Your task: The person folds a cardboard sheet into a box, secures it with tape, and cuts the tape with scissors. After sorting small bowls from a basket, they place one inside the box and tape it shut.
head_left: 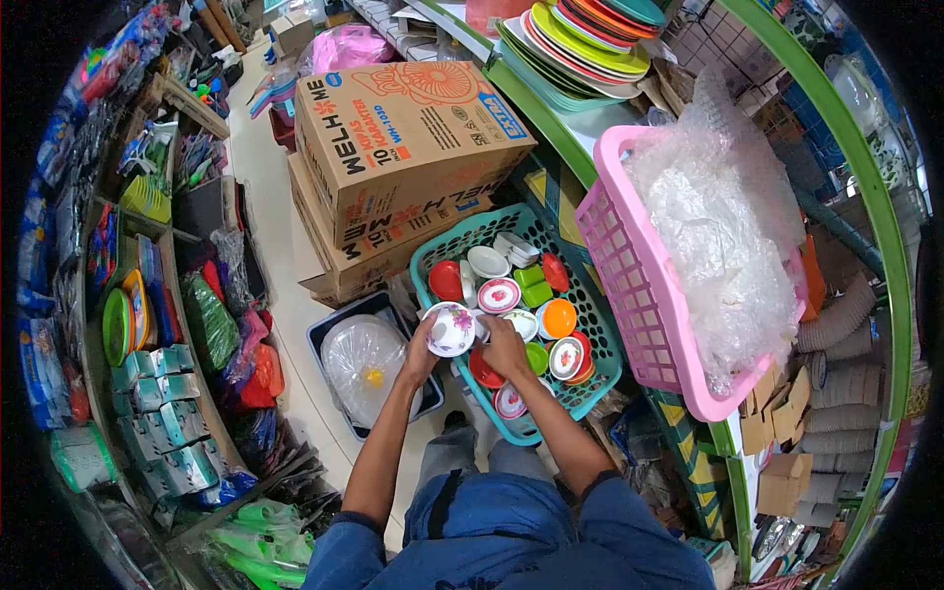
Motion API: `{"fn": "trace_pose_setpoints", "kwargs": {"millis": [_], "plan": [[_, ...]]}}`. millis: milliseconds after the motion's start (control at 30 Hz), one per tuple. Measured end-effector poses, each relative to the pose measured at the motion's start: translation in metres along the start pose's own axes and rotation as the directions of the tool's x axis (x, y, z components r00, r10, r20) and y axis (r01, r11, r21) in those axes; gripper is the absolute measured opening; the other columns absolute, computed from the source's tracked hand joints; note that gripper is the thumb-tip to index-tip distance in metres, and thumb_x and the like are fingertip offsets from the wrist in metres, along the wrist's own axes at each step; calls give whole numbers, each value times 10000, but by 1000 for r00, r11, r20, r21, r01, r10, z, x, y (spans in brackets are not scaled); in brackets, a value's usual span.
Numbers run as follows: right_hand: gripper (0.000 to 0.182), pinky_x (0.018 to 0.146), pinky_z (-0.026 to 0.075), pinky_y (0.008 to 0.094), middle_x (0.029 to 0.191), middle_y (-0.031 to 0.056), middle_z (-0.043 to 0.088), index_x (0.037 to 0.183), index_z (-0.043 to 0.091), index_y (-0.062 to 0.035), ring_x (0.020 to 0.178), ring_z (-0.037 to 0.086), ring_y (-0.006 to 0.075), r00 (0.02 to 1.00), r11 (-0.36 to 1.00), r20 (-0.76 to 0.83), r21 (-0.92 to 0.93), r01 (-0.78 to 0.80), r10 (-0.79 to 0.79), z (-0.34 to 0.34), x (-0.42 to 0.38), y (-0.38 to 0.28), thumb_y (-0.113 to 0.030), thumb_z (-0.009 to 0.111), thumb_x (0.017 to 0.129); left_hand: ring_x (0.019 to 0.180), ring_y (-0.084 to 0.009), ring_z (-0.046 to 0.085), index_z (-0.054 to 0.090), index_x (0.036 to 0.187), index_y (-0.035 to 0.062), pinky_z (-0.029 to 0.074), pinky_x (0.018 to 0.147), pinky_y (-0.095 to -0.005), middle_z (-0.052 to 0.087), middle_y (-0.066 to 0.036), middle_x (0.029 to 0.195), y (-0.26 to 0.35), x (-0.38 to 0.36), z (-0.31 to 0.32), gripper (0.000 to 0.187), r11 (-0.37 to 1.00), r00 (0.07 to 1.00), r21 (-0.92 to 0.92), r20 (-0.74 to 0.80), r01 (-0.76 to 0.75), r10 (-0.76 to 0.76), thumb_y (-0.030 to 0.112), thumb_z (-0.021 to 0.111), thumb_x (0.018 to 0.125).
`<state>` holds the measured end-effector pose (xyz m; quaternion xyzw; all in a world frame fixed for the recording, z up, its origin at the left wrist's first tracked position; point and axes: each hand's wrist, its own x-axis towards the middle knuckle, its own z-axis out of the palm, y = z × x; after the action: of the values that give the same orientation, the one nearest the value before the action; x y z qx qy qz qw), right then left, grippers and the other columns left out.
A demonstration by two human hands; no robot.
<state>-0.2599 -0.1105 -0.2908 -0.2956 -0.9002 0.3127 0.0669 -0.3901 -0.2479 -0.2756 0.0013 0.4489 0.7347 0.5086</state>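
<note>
My left hand (421, 356) is closed on the rim of a small white bowl (451, 330) with a purple flower pattern, held over the edge of a teal plastic basket (421, 264). Close beside the bowl, my right hand (504, 348) has its fingers curled around something whitish that I cannot make out. Below the hands, the basket holds several small dishes: a red bowl (445, 280), a white bowl (488, 262), an orange bowl (559, 318), a green dish (534, 286) and a patterned oval dish (499, 295).
Left of the basket stands a dark tub (320, 339) with a plastic-wrapped bundle (364, 359). Large cardboard boxes (393, 147) are stacked ahead. On the right, a pink basket (608, 236) holds bubble wrap (708, 236). Stacked plates (580, 49) sit on a green-edged shelf. Goods line the left aisle.
</note>
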Motion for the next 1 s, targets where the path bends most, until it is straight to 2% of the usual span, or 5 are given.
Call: {"fn": "trace_pose_setpoints", "kwargs": {"millis": [133,233,567,633,1000], "plan": [[526,898,469,468,1199,139,588,1236,542,-93,1116,538,358,1000,993,-3,-117,-28,28,11,3,-1,-146,721,744,1136,-218,614,511,1326,35,479,984,-368,618,-101,1259,3,0,-4,579,994,993,-103,115,-24,36,484,425,970],[524,850,466,495,1201,116,573,1220,538,-121,1105,530,342,998,981,-10,-182,-66,66,13,4,-7,-138,724,730,1135,-215,614,516,1321,35,481,981,-361,621,-99,1254,1,1,-6,582,992,991,-121,126,-19,34,486,421,965],[538,827,464,506,1218,110,549,1220,532,-130,1105,524,336,993,977,-14,-182,-114,113,19,5,-3,-165,734,722,1117,-235,613,529,1304,37,473,981,-391,628,-103,1231,-2,2,-5,585,994,997,-103,75,-19,26,495,422,956],[551,821,470,503,1197,115,548,1219,547,-121,1106,525,329,994,978,-83,-187,-89,74,21,4,0,-175,745,707,1113,-238,615,529,1298,34,477,975,-392,631,-112,1220,-1,-1,-2,567,995,999,-91,28,-40,43,476,442,955],[532,803,478,499,1167,109,558,1159,561,-114,1093,541,334,999,982,-29,-185,-46,41,20,4,5,-161,756,666,1120,-244,610,540,1289,33,460,990,-405,626,-112,1232,-2,3,-5,576,993,997,-113,72,-19,27,489,446,950]]}}
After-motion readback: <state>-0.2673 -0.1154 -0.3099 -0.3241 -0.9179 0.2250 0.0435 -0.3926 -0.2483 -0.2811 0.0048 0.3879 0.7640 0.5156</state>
